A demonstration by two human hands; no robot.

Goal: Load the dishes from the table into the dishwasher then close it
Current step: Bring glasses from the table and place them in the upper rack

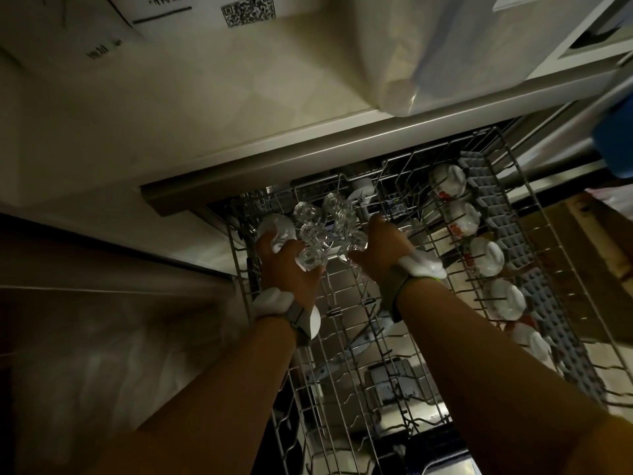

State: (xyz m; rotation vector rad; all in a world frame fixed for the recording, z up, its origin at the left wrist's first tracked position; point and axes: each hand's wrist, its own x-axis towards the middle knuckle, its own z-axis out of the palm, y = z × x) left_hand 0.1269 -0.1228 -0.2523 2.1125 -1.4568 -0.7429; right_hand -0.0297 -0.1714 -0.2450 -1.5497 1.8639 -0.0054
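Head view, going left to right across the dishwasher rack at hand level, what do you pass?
Left hand gripping clear glasses → right hand on the glasses → bare rack wires → row of white cups → grey side shelf.

Free: your near rack (pixel 346 337) middle lies bare.
Blocked: glasses (pixel 322 231) crowd the far left; cups (pixel 486 257) line the right.

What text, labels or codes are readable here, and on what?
QR code: on the white printed sheet on the counter; a code only, no legible words.
Printed lines on that sheet: upside down and blurred, unreadable.
Red marks on the white cups in the upper rack: too small to tell whether they are text.
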